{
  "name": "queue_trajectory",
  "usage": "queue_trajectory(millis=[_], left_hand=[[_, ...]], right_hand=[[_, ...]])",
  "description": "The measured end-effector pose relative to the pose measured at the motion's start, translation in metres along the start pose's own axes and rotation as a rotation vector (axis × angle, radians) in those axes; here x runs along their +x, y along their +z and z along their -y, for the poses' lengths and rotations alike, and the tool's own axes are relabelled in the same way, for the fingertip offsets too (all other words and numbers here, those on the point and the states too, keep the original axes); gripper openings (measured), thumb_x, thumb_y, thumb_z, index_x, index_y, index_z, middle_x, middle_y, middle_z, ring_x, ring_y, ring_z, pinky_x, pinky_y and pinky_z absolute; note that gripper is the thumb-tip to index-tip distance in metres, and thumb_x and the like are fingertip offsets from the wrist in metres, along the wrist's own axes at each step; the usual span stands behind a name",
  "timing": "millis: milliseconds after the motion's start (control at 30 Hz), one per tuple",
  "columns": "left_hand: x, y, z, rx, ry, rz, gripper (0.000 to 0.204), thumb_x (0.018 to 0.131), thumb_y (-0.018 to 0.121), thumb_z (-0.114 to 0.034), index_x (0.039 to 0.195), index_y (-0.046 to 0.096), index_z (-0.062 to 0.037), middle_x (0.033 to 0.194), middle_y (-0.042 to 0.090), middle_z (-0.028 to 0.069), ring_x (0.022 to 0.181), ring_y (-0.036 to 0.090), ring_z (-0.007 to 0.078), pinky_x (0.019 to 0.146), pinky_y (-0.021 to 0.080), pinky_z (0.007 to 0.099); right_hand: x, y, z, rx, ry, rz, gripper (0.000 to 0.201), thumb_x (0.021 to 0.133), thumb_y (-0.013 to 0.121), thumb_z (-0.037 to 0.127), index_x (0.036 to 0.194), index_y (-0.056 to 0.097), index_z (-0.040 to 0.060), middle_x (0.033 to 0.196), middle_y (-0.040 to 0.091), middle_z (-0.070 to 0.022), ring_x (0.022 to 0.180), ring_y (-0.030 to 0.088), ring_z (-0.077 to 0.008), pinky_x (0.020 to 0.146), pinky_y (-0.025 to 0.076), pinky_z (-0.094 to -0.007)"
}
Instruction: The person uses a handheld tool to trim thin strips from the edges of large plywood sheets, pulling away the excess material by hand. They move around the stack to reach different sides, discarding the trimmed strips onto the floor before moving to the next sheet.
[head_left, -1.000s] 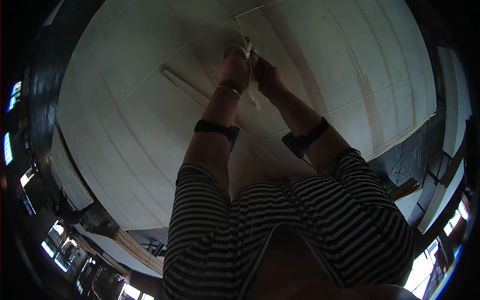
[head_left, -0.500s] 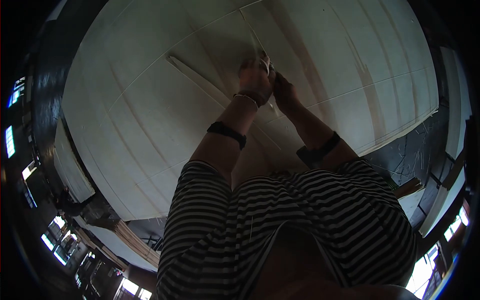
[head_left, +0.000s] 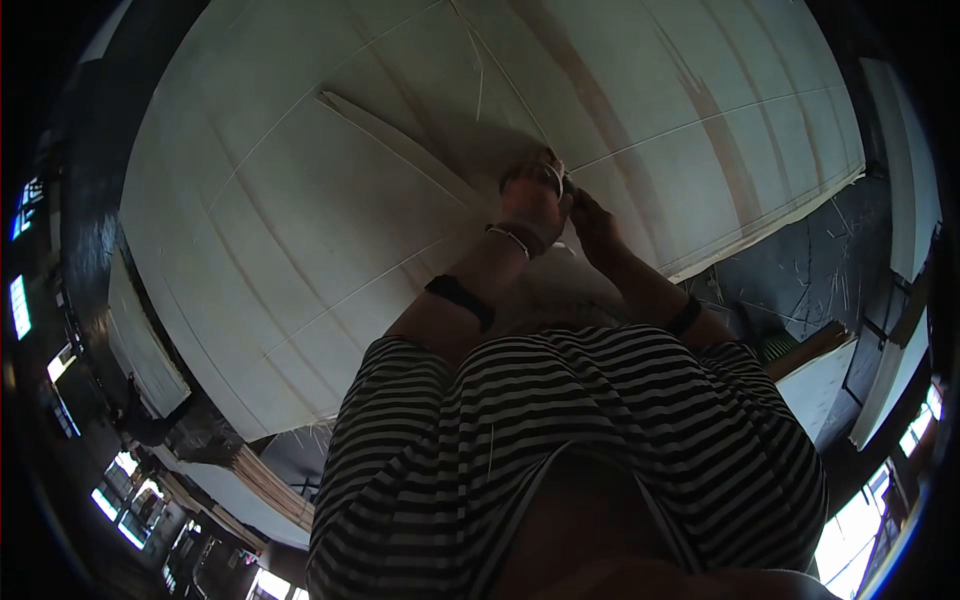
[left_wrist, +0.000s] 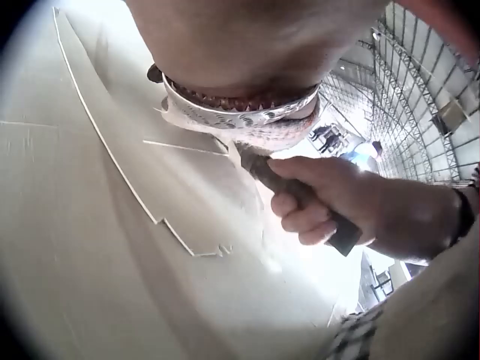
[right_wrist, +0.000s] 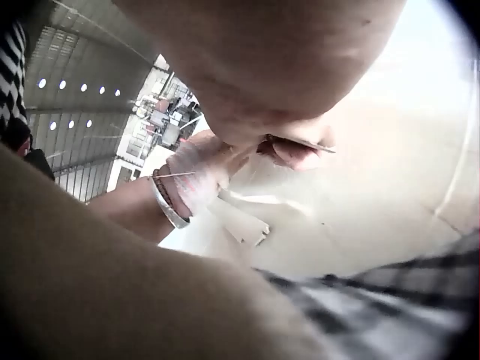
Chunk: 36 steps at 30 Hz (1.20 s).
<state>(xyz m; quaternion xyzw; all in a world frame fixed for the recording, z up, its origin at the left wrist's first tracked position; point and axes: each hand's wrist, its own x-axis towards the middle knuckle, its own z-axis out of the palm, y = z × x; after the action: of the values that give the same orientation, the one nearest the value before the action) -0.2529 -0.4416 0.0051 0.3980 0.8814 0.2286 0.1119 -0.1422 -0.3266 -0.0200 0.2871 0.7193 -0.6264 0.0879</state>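
In the head view, my left hand (head_left: 535, 205), with a bracelet at the wrist, is low over a large pale veneer sheet (head_left: 280, 230). It holds a narrow pale strip (right_wrist: 241, 223), whose end hangs below the hand in the right wrist view. Close against it on the right, my right hand (head_left: 600, 235) grips a dark-handled knife (left_wrist: 300, 196). The front of the knife points at the left hand, which partly hides it. A thin straight line (head_left: 510, 85) runs across the sheet up to the hands.
A long split (head_left: 400, 145) with a raised edge crosses the sheet left of the hands. A thin loose sliver (head_left: 478, 85) lies farther off. Stacked sheets (head_left: 270, 485) stand at lower left, and scraps litter the dark floor (head_left: 790, 260) at right.
Both hands have moved together toward the body and to the right, taking the knife and strip along. The thin line behind them has grown longer, and a loose sliver now shows beside it.
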Motion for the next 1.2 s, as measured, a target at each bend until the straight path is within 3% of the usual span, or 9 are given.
queue_trajectory(millis=[200, 333, 500, 667, 733, 867, 967, 1033, 1200], left_hand=[[0.023, -0.028, 0.031, -0.139, -0.122, 0.017, 0.035, 0.082, 0.052, -0.030, 0.105, 0.061, -0.0057, 0.098, 0.061, 0.0200, 0.094, 0.057, 0.0350, 0.086, 0.043, 0.0436], [0.062, -0.055, 0.051, 0.054, -0.490, 0.135, 0.034, 0.085, 0.046, -0.034, 0.093, 0.064, -0.0056, 0.084, 0.063, 0.0209, 0.084, 0.061, 0.0378, 0.079, 0.047, 0.0447], [0.094, -0.041, 0.079, 0.152, -0.517, 0.205, 0.033, 0.087, 0.044, -0.030, 0.091, 0.065, -0.0052, 0.091, 0.064, 0.0192, 0.087, 0.062, 0.0335, 0.079, 0.048, 0.0429], [0.118, -0.012, 0.115, 0.274, -0.427, 0.359, 0.035, 0.085, 0.045, -0.034, 0.094, 0.067, -0.0080, 0.100, 0.064, 0.0168, 0.097, 0.061, 0.0324, 0.081, 0.048, 0.0427], [0.120, -0.013, 0.120, 0.266, -0.402, 0.373, 0.034, 0.085, 0.047, -0.033, 0.095, 0.067, -0.0075, 0.103, 0.063, 0.0168, 0.097, 0.061, 0.0318, 0.081, 0.048, 0.0428], [0.118, -0.028, 0.106, 0.493, -0.217, 0.508, 0.039, 0.086, 0.046, -0.037, 0.098, 0.066, -0.0059, 0.106, 0.062, 0.0167, 0.098, 0.061, 0.0318, 0.081, 0.048, 0.0429], [0.125, -0.026, 0.105, 0.462, -0.267, 0.316, 0.024, 0.085, 0.049, -0.022, 0.094, 0.067, -0.0086, 0.090, 0.067, 0.0110, 0.088, 0.064, 0.0266, 0.076, 0.049, 0.0413], [0.131, -0.028, 0.099, 0.099, -0.493, 0.183, 0.051, 0.088, 0.039, -0.048, 0.104, 0.063, -0.0057, 0.107, 0.061, 0.0175, 0.100, 0.059, 0.0322, 0.083, 0.047, 0.0431], [0.148, -0.034, 0.087, 0.097, -0.561, 0.279, 0.049, 0.085, 0.042, -0.046, 0.104, 0.064, -0.0061, 0.107, 0.062, 0.0169, 0.101, 0.059, 0.0317, 0.082, 0.048, 0.0430]], right_hand=[[0.015, -0.033, 0.026, -0.254, 0.076, 0.057, 0.036, 0.087, 0.056, 0.023, 0.114, 0.048, 0.0003, 0.086, 0.061, -0.0158, 0.075, 0.062, -0.0227, 0.066, 0.049, -0.0339], [0.106, -0.018, 0.075, 0.566, -0.007, -0.233, 0.023, 0.079, 0.064, 0.013, 0.089, 0.046, 0.0029, 0.071, 0.053, -0.0096, 0.058, 0.056, -0.0149, 0.052, 0.046, -0.0281], [0.187, 0.010, 0.121, 0.232, -0.116, -0.649, 0.030, 0.073, 0.067, 0.016, 0.089, 0.046, 0.0029, 0.077, 0.056, -0.0102, 0.068, 0.060, -0.0214, 0.057, 0.048, -0.0341], [0.182, 0.049, 0.105, -0.228, -0.214, -0.438, 0.038, 0.075, 0.066, 0.025, 0.104, 0.050, 0.0040, 0.083, 0.061, -0.0097, 0.073, 0.061, -0.0215, 0.059, 0.049, -0.0377], [0.171, 0.043, 0.128, 0.168, -0.011, -0.451, 0.036, 0.075, 0.067, 0.021, 0.101, 0.050, 0.0030, 0.075, 0.059, -0.0088, 0.061, 0.060, -0.0193, 0.054, 0.048, -0.0355], [0.205, 0.022, 0.125, 0.558, -0.183, -0.605, 0.035, 0.070, 0.070, 0.018, 0.094, 0.050, 0.0021, 0.066, 0.055, -0.0070, 0.054, 0.056, -0.0173, 0.049, 0.046, -0.0307], [0.212, 0.021, 0.127, 0.304, -0.074, -0.705, 0.032, 0.071, 0.069, 0.017, 0.091, 0.051, 0.0016, 0.065, 0.055, -0.0061, 0.054, 0.055, -0.0164, 0.049, 0.046, -0.0312], [0.210, 0.015, 0.134, 0.258, -0.042, -0.494, 0.035, 0.071, 0.069, 0.020, 0.095, 0.052, 0.0013, 0.075, 0.059, -0.0075, 0.064, 0.056, -0.0166, 0.053, 0.048, -0.0351], [0.234, 0.018, 0.113, 0.367, -0.103, -0.338, 0.031, 0.072, 0.070, 0.022, 0.088, 0.053, 0.0013, 0.070, 0.057, -0.0059, 0.060, 0.054, -0.0141, 0.050, 0.045, -0.0332]])
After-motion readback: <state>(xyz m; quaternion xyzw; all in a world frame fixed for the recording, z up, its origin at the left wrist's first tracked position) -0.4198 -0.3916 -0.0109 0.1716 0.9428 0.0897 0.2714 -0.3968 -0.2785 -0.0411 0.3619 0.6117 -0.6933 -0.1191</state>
